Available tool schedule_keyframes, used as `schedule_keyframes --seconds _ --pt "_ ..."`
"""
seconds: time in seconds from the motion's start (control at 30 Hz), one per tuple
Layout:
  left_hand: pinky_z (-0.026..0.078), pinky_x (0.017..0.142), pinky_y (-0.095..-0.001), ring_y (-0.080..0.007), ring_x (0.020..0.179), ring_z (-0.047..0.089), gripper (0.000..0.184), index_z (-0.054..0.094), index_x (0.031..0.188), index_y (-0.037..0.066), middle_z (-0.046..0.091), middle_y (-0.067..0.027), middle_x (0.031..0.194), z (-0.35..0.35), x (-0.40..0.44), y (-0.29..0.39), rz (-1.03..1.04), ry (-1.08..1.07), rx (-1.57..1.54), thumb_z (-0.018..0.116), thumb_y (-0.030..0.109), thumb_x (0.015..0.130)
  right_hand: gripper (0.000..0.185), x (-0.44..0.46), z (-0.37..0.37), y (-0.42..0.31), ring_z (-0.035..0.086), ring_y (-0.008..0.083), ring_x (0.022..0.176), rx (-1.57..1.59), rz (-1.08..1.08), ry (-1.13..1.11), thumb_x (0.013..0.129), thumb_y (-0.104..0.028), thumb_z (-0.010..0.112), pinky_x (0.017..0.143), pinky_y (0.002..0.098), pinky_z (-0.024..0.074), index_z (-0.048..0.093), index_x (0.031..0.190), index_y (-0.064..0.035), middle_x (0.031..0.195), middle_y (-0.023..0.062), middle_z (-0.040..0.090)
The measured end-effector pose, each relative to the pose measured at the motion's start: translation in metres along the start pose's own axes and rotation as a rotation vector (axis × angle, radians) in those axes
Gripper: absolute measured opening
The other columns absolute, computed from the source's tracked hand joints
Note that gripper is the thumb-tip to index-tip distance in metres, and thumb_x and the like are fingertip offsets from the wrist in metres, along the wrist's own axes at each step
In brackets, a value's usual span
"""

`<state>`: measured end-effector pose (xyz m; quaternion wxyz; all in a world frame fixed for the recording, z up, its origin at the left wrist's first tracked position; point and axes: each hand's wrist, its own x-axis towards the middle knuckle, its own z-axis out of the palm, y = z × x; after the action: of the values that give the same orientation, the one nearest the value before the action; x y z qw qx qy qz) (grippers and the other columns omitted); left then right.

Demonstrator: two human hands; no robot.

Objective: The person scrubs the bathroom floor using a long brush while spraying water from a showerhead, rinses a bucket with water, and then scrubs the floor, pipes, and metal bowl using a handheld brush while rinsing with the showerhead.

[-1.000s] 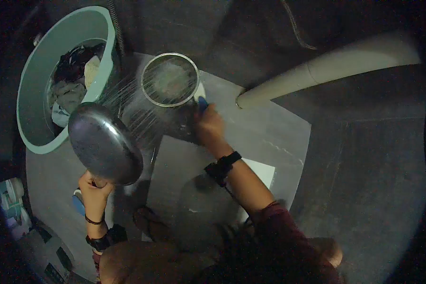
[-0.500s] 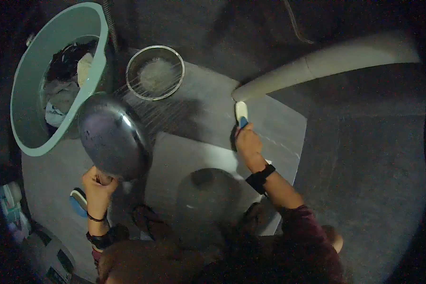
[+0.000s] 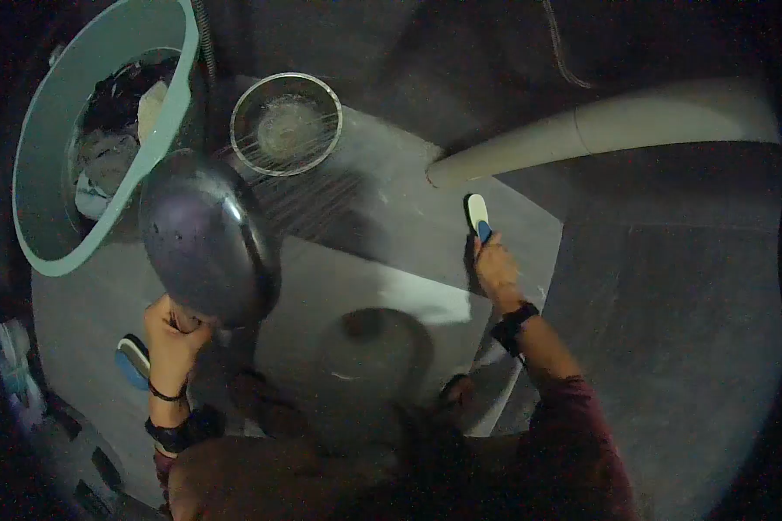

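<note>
My left hand [image 3: 173,340] is closed around the lower end of a large, shiny, dark oval shower head [image 3: 202,234], its back turned toward me. Thin water jets leave its far side and fall toward a round metal-rimmed bowl [image 3: 335,149] holding water. My right hand [image 3: 498,267] grips a scrub brush [image 3: 478,211] with a pale top and blue grip. The brush is over the wet grey tiled floor [image 3: 521,252], just below the end of a thick pale pipe [image 3: 530,151]; its bristles are hidden.
A large green tub [image 3: 48,143] with soaking clothes [image 3: 107,159] stands at upper left. Another blue-and-white brush [image 3: 133,362] lies beside my left wrist. My feet [image 3: 457,391] are on the floor near the bottom. A hose [image 3: 204,39] runs behind the tub.
My right hand has drawn the brush rightward, away from the pipe's end. My left hand keeps the spraying shower head in nearly the same place. The view has shifted slightly.
</note>
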<state>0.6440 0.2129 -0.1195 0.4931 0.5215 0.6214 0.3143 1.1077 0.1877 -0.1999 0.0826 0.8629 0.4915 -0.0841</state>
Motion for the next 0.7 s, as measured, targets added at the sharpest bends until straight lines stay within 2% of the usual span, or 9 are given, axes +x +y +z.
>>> schedule_keyframes --seconds 0.17,0.27,0.33,0.37,0.4,0.5,0.53,0.63,0.7 --pt "0.041 0.056 -0.0204 -0.0042 0.058 0.048 0.019 0.045 0.06 0.003 0.049 0.0014 0.057 0.013 0.008 0.021 0.036 0.022 0.043 0.061 -0.007 0.061 0.037 -0.003 0.004 -0.026 0.057 0.0367 0.057 -0.201 -0.41 -0.048 0.085 -0.037 0.037 0.055 0.0437 0.0463 0.039 0.093 -0.0005 0.066 0.0199 0.058" --pt "0.039 0.055 -0.0196 -0.004 0.058 0.048 0.012 0.051 0.065 0.001 0.052 0.0 0.06 0.017 0.013 0.005 0.094 0.067 0.123 0.061 -0.007 0.062 0.036 0.0 0.01 -0.079 0.057 0.0363 0.055 -0.008 -0.396 0.013 0.085 -0.035 0.037 0.051 0.0447 0.0451 0.042 0.092 0.0 0.064 0.0204 0.057" --pt "0.036 0.053 -0.0182 -0.0023 0.055 0.042 0.014 0.05 0.062 0.001 0.046 0.0023 0.056 0.017 0.015 -0.001 0.083 0.065 0.105 0.062 -0.005 0.063 0.036 0.011 0.006 -0.106 0.057 0.0358 0.056 0.069 -0.378 0.066 0.085 -0.035 0.038 0.049 0.045 0.0447 0.043 0.093 0.0004 0.064 0.0208 0.057" --pt "0.036 0.053 -0.0182 -0.0023 0.055 0.042 0.014 0.05 0.062 0.001 0.046 0.0023 0.056 0.018 0.016 0.004 0.077 0.068 0.108 0.062 -0.005 0.063 0.035 0.021 0.003 -0.116 0.058 0.0349 0.058 0.134 -0.253 0.115 0.085 -0.032 0.038 0.048 0.0445 0.0446 0.043 0.093 0.0019 0.066 0.0214 0.057" --pt "0.034 0.051 -0.0178 -0.0021 0.053 0.037 0.022 0.042 0.057 0.003 0.041 0.0034 0.054 0.019 0.016 0.01 0.047 0.046 0.12 0.062 -0.005 0.063 0.034 0.028 0.003 -0.125 0.058 0.0341 0.059 0.199 -0.125 0.169 0.085 -0.03 0.039 0.047 0.044 0.0444 0.044 0.093 0.0033 0.067 0.022 0.057" --pt "0.031 0.048 -0.0172 -0.002 0.051 0.031 0.035 0.031 0.052 0.007 0.033 0.005 0.052 0.021 0.022 -0.004 0.049 0.029 0.094 0.063 -0.005 0.064 0.033 0.046 0.028 -0.148 0.059 0.033 0.065 0.092 -0.108 0.261 0.086 -0.025 0.038 0.05 0.0419 0.0455 0.043 0.094 0.0066 0.071 0.0223 0.058" --pt "0.029 0.047 -0.017 -0.0021 0.051 0.028 0.04 0.027 0.052 0.008 0.029 0.0056 0.052 0.021 0.022 -0.01 0.094 0.037 0.056 0.063 -0.005 0.063 0.033 0.064 0.04 -0.159 0.06 0.0317 0.07 0.08 -0.227 0.097 0.086 -0.024 0.038 0.054 0.0394 0.0469 0.044 0.092 0.0077 0.074 0.021 0.058" --pt "0.029 0.047 -0.0165 -0.0019 0.051 0.028 0.037 0.031 0.052 0.008 0.029 0.0063 0.051 0.022 0.019 -0.002 0.089 0.048 0.132 0.063 -0.006 0.062 0.035 0.069 0.033 -0.212 0.059 0.0334 0.076 0.088 -0.284 0.14 0.085 -0.028 0.041 0.06 0.0396 0.0474 0.045 0.093 0.0055 0.078 0.0205 0.059" --pt "0.029 0.047 -0.0166 -0.0023 0.051 0.028 0.034 0.033 0.053 0.007 0.031 0.0066 0.051 0.018 0.017 -0.011 0.068 0.024 0.128 0.064 -0.006 0.061 0.029 0.054 -0.004 -0.242 0.056 0.0391 0.077 0.318 -0.288 0.007 0.083 -0.025 0.044 0.066 0.0456 0.0452 0.046 0.094 0.0009 0.078 0.0235 0.058"
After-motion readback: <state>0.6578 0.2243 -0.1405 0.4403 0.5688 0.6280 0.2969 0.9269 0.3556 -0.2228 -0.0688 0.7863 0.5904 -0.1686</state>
